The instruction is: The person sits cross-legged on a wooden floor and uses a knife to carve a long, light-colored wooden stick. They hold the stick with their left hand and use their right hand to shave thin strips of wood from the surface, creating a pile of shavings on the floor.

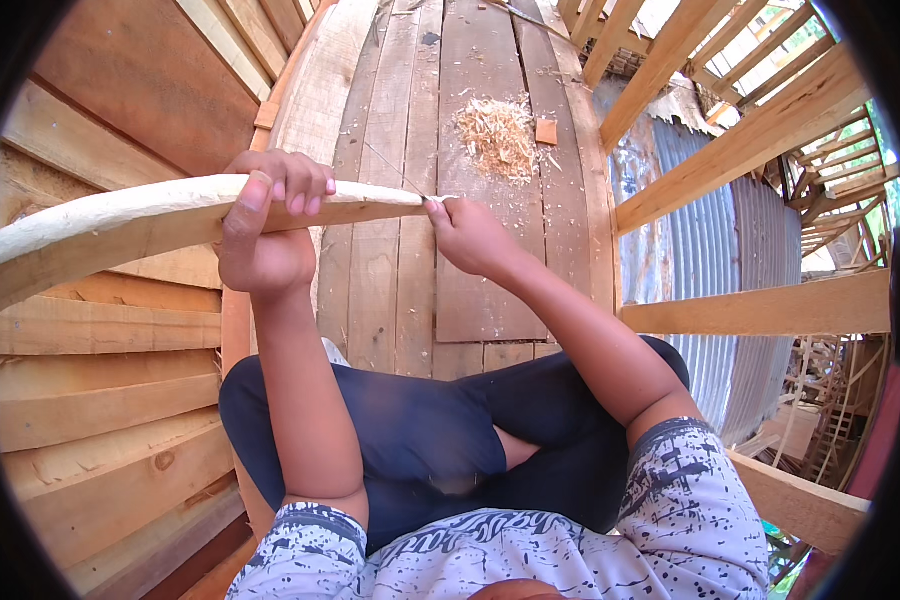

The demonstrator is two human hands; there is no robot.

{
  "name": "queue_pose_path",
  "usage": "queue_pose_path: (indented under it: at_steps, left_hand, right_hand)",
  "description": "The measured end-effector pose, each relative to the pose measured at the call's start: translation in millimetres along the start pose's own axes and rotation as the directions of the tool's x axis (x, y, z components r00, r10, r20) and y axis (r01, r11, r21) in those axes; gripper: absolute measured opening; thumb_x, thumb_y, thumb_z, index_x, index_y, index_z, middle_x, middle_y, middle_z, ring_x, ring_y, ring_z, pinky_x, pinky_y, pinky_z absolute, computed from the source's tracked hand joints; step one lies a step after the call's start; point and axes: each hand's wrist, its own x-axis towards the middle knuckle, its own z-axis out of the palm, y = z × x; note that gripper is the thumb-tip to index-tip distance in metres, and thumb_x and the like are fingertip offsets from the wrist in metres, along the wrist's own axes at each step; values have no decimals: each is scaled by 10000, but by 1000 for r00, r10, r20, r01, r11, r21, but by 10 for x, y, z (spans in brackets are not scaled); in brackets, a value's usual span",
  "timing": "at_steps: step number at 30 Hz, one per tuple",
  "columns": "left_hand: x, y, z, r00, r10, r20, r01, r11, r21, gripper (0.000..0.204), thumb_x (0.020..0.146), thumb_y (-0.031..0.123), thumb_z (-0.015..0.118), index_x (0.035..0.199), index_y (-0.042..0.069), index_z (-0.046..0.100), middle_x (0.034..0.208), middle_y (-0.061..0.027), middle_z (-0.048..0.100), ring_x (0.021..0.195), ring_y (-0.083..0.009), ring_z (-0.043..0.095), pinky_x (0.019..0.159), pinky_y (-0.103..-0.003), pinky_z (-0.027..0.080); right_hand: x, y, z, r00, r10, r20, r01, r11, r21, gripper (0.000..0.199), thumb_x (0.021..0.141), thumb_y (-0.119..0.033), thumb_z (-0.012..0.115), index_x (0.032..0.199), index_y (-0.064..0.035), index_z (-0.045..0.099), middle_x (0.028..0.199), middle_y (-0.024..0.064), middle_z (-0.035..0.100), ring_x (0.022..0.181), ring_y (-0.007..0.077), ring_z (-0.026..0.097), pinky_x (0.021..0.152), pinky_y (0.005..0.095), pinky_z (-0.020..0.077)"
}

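Note:
A long, curved strip of pale wood [120, 215] stretches across in front of me and runs out past the left edge. Its upper face is whitish and rough, and its side is light brown. My left hand [270, 215] is closed round the strip, thumb on the near side and fingers bent over the top. At the strip's right end, my right hand [468, 235] pinches the tip between thumb and curled fingers. A thin dark string or wire [395, 170] slants up and left from that tip; whether it is tied there I cannot tell.
I sit cross-legged on a plank floor [380, 270]. Beyond my right hand lies a heap of wood shavings [497, 137] beside a small orange-brown block [546, 131]. A board wall [100, 400] rises at left. Wooden rails [760, 305] and corrugated metal sheets [695, 210] stand at right.

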Motion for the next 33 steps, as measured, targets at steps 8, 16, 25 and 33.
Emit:
queue_pose_path:
  at_steps: [8, 16, 25, 33]
  left_hand:
    - [2, -41, 45, 992, -22, -122, 17, 999, -41, 237, 901, 315, 552, 787, 122, 477, 691, -20, 422, 681, -177, 427, 753, -377, 385]
    - [92, -92, 242, 930, -15, -367, 10, 1000, -15, 253, 908, 313, 583, 795, 120, 464, 698, -15, 427, 689, -166, 439, 768, -376, 392]
    - [99, -124, 240, 935, -31, -355, 19, 999, -38, 249, 926, 306, 570, 796, 124, 461, 695, -6, 418, 688, -163, 439, 775, -375, 394]
    - [84, -99, 276, 933, -38, -358, 27, 999, -37, 253, 912, 312, 584, 788, 127, 466, 691, -8, 421, 683, -165, 437, 773, -372, 392]
  right_hand:
    - [109, 242, 207, 989, -19, -150, 30, 997, 69, 517, 1058, -339, 395, 897, 89, 636, 822, 317, 651, 807, 468, 645, 747, 539, 478]
    - [156, 304, 161, 971, 237, -24, -227, 949, 218, 503, 1075, -340, 361, 931, 77, 603, 803, 297, 642, 731, 437, 637, 688, 525, 470]
    - [295, 709, 344, 974, 196, -115, -195, 981, 21, 434, 1064, -330, 389, 1058, 53, 593, 854, 292, 639, 812, 459, 627, 751, 525, 473]
    - [337, 753, 286, 986, 11, -164, 14, 988, 152, 501, 1073, -351, 341, 1032, 77, 598, 882, 269, 662, 849, 442, 633, 826, 498, 502]
